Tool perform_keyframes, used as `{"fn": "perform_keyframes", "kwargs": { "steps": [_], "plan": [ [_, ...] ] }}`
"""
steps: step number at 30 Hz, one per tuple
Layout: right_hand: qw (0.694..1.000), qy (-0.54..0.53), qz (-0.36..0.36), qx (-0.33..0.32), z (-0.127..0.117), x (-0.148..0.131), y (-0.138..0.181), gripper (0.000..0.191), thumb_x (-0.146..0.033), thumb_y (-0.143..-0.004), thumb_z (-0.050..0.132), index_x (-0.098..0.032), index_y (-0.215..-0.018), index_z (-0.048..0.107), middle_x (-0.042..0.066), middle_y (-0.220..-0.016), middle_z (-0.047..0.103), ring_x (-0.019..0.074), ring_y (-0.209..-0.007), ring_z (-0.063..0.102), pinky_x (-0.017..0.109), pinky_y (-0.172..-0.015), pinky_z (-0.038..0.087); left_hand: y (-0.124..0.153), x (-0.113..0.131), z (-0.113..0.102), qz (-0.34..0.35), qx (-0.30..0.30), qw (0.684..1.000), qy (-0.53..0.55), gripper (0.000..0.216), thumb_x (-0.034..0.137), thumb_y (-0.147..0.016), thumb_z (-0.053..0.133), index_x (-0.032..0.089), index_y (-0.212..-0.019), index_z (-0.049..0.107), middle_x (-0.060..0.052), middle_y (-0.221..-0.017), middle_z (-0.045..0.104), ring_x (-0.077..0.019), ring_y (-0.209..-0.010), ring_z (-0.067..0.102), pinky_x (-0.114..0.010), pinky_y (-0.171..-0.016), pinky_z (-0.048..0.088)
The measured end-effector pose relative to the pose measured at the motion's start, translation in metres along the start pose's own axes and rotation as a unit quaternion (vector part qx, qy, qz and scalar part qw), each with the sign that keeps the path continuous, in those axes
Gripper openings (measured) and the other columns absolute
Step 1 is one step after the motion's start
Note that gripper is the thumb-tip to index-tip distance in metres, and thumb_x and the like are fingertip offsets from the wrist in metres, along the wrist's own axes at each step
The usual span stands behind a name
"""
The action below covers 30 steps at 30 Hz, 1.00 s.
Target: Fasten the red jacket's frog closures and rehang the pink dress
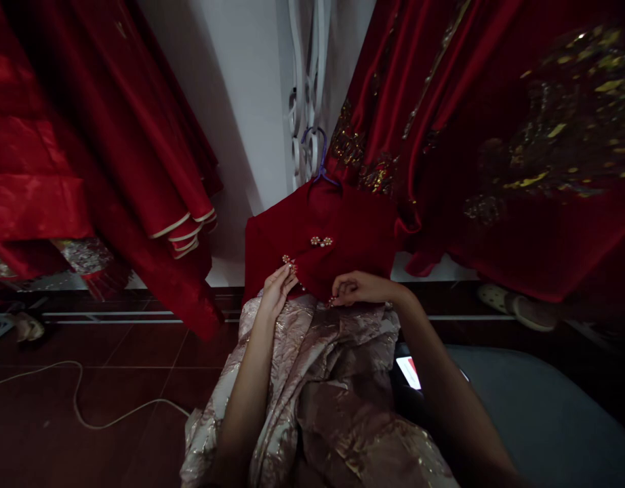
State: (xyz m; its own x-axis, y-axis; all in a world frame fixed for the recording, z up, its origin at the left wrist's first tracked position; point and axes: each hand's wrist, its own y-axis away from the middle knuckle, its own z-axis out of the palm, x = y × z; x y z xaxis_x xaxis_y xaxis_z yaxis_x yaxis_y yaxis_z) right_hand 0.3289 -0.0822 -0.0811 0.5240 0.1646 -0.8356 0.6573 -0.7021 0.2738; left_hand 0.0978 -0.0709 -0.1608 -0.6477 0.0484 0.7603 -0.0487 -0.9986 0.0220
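Note:
A red garment [287,224] with a stand-up neckline hangs on a purple hanger [323,156] in front of me. Beaded flower-shaped clasps [321,241] decorate its front. My left hand [278,290] pinches the garment's front edge beside another beaded clasp [287,259]. To the right, my right hand [352,287] has its fingers curled together at the lower front, over a small beaded piece [331,301]. Exactly what sits between those fingertips is hidden. Shiny pinkish-gold fabric [323,366] spreads below the red cloth, under both forearms.
Red garments [144,135] hang at left, and sequined red ones [556,135] at right. White scrolled metalwork [305,88] rises behind the hanger. A lit phone [408,373] lies by a grey seat [536,400]. A white cable [78,400] crosses the floor; pale clogs [516,305] rest at right.

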Motion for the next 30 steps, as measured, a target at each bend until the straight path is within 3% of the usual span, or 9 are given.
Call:
{"fn": "perform_keyframes", "kwargs": {
  "steps": [9, 20, 30],
  "plan": [
    [1.000, 0.015, -0.011, -0.001, 0.003, -0.003, -0.001, 0.032, -0.041, -0.064, 0.069, -0.016, -0.082, 0.059, 0.000, -0.068, 0.062, 0.0095, -0.060, 0.055, 0.022, -0.058, 0.042, 0.000, 0.000, 0.001, 0.024, 0.022, 0.997, -0.070, 0.030, 0.029, -0.070, 0.066, 0.017, -0.098, 0.066, -0.008, -0.106, 0.066, -0.0127, -0.086, 0.064, -0.029, -0.084, 0.049],
    [1.000, -0.002, 0.000, 0.011, 0.002, -0.002, 0.000, 0.036, -0.043, -0.060, 0.070, -0.015, -0.080, 0.061, 0.001, -0.069, 0.063, 0.0108, -0.063, 0.057, 0.023, -0.060, 0.042, -0.001, 0.000, 0.009, 0.027, 0.089, 0.993, -0.075, 0.026, 0.025, -0.067, 0.066, 0.013, -0.091, 0.067, -0.010, -0.105, 0.067, -0.0152, -0.091, 0.064, -0.031, -0.085, 0.049],
    [1.000, 0.000, -0.004, 0.007, 0.003, -0.003, 0.000, 0.034, -0.042, -0.060, 0.070, -0.016, -0.079, 0.061, 0.001, -0.068, 0.063, 0.0103, -0.060, 0.056, 0.022, -0.058, 0.042, 0.004, 0.005, 0.012, -0.017, 0.061, 0.998, -0.023, 0.018, 0.020, -0.071, 0.062, 0.014, -0.088, 0.066, -0.008, -0.103, 0.067, -0.0141, -0.097, 0.062, -0.028, -0.089, 0.047]
  ]
}}
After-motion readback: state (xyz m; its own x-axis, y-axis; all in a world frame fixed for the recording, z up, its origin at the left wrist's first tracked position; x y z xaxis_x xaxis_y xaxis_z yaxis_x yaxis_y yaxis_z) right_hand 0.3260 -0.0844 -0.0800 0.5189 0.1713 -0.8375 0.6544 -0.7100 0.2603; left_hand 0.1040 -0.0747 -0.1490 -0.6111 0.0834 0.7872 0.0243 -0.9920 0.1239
